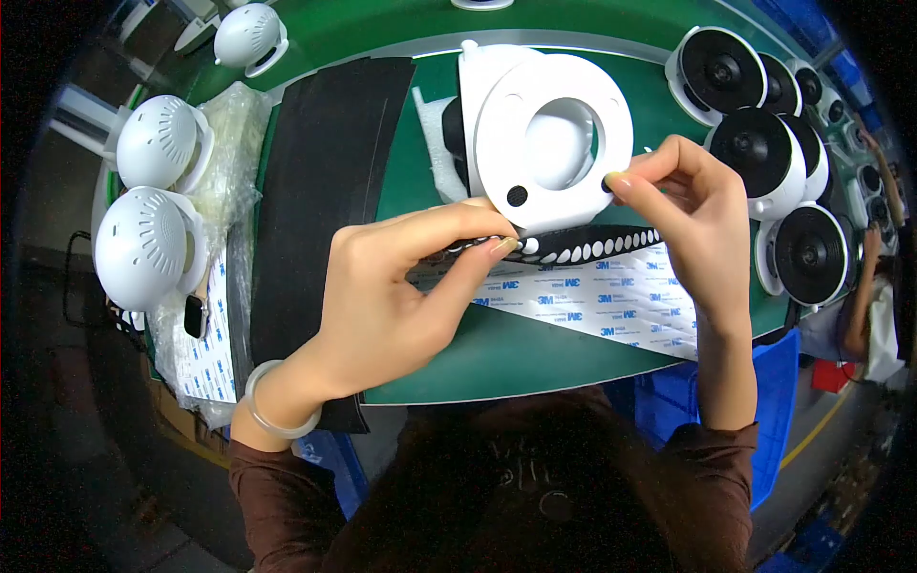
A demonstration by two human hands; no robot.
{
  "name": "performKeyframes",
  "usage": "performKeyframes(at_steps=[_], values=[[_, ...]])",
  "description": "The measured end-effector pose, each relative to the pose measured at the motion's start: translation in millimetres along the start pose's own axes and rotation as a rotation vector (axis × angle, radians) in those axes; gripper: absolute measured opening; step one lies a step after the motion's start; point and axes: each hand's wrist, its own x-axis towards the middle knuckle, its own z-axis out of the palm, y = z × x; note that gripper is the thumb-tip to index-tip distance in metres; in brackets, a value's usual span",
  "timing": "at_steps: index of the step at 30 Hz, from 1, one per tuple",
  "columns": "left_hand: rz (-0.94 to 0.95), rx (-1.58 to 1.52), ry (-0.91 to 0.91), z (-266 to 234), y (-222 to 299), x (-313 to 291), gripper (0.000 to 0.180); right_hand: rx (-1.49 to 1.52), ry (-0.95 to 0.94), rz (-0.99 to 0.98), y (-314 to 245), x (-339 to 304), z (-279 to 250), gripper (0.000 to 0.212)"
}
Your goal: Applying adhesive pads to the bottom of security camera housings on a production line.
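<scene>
A white fan-like unit stands tipped up on the green table, its ring-shaped base (pixel 504 143) facing me. One small black round pad (pixel 517 196) sits on the ring's lower left. My right hand (pixel 702 210) pinches at the ring's lower right edge, thumb and forefinger closed on a second black pad (pixel 607 185), mostly hidden by the fingertips. My left hand (pixel 392 296) is closed on a black strip with a row of round holes (pixel 592 250), just below the base. The strip's far end passes near my right hand.
White sheets with blue print (pixel 621 310) lie under the strip. Long black foam sheets (pixel 320 143) are at left, beside clear plastic wrap (pixel 224 143) and white units (pixel 143 248). Several black-faced units (pixel 812 253) stand at right. A blue bin (pixel 774 411) is below the table edge.
</scene>
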Motion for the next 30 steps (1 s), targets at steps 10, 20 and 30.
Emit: performKeyframes(at_steps=[10,20,30], values=[[-0.032,-0.087,0.042,-14,-10,-3,0.011,0.485,-0.262,0.196,0,6,-6,0.022],[-0.158,-0.251,0.022,-20,-18,-6,0.010,0.091,-0.178,0.010,-16,-2,16,0.011],[-0.105,-0.237,0.020,-19,-21,-7,0.010,0.194,-0.289,0.057,-11,-1,9,0.012]])
